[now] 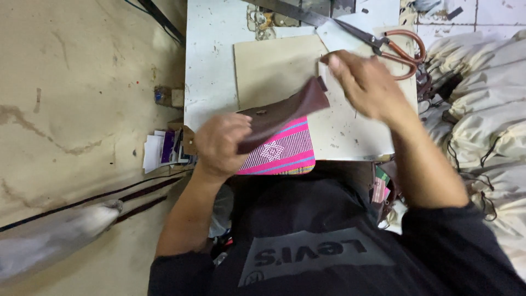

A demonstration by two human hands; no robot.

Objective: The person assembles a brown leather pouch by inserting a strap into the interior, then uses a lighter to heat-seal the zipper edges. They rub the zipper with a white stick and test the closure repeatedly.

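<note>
While the left hand [221, 143] pinches the brown leather flap [282, 112] over the striped pouch [285, 151], the right hand [364, 82] at 1 o'clock closes on its far end — flap not yet pressed flat.

Single head-worn view, steeply downward and close over the white worktable [213, 66], floor at left.

Two hands – left hand [219, 145], right hand [364, 82] – one brown leather piece [285, 112], one pink striped woven pouch [282, 151], one pair of scissors [383, 44] at upper right, one beige card sheet [274, 68], one white worktable [211, 66] – several cream drawstring bags [487, 120] at right.
</note>
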